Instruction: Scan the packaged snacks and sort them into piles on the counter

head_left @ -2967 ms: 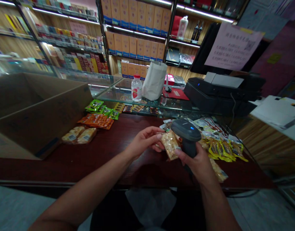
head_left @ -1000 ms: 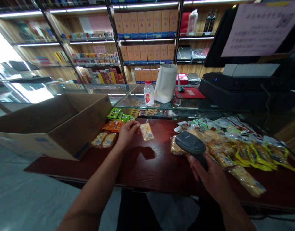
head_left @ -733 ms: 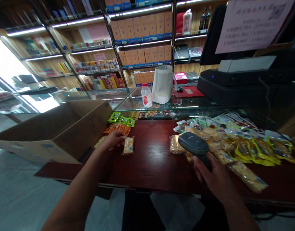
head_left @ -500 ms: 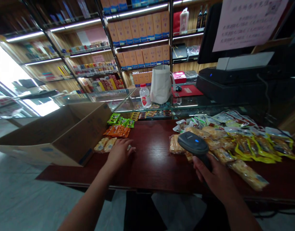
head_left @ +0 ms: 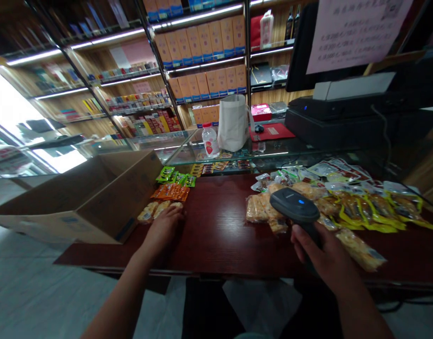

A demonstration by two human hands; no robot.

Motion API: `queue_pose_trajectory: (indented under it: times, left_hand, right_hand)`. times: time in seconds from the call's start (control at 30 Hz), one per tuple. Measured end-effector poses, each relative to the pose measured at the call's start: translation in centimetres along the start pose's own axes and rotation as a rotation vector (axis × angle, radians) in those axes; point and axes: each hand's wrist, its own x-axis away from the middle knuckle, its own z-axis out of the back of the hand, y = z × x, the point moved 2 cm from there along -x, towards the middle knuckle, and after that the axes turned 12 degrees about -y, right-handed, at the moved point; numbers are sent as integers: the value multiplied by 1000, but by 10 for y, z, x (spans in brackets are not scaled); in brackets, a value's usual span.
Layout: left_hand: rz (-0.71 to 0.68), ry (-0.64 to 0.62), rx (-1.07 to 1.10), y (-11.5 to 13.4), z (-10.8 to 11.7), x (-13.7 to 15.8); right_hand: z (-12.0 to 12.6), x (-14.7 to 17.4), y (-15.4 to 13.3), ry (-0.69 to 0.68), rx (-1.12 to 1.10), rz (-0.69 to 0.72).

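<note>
My right hand (head_left: 331,261) is wrapped round the handle of a dark barcode scanner (head_left: 294,205), its blue light on. The scanner's head hangs over clear-wrapped pastry packets (head_left: 258,208) on the right of the brown counter. My left hand (head_left: 164,230) rests on the left side, fingers curled over a small clear-wrapped snack packet (head_left: 176,205), partly hidden beneath them. Beside it lie similar snack packets (head_left: 148,213). Behind these are a row of orange packets (head_left: 171,192) and green packets (head_left: 176,177).
An open cardboard box (head_left: 107,207) stands at the left. Yellow-edged packets (head_left: 373,207) lie at the right. Behind, on a glass case, are a bottle (head_left: 210,141), a white bag (head_left: 233,123) and a monitor (head_left: 301,52). The brown counter's (head_left: 216,245) front edge is close to me.
My left hand has moved left and slightly nearer me, and a further snack packet shows under its fingers. The scanner has shifted a little right and down in my right hand.
</note>
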Motion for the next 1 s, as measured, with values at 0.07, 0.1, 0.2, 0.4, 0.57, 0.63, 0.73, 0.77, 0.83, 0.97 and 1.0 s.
queue_pose_trajectory:
  times: [0.07,0.1,0.2,0.4,0.57,0.63,0.73,0.77,0.83,0.97,1.0]
  left_hand:
    - [-24,31,22,15,-6,-9]
    - [-53,42,57,27,-10,-14]
    - [-190,3,211,74,-22,-35]
    - [-464,-61,332,173,-26,-80]
    - [-429,-65,290,228,-19,-114]
    - [-393,-78,292,242,-19,-124]
    - [-348,-107,346,249,-22,-137]
    - [-346,-118,379,249,-23,-141]
    - [-362,-115,456,245,-25,-148]
    - [-436,56,539,241,-19,-141]
    - [-457,123,543,241,-16,-133]
  right_hand:
    - [3,-1,2,13,-47,10]
    - [5,-1,3,23,-85,9]
    - [10,-2,4,74,-211,14]
    - [18,5,4,169,-335,33]
    - [23,10,1,238,-358,27]
    - [24,12,-1,249,-374,31]
    - [25,13,-3,235,-398,44]
    - [25,14,-3,231,-397,44]
    - [25,14,-1,221,-384,41]
    - [23,12,2,216,-376,40]
    - [22,11,2,225,-370,41]
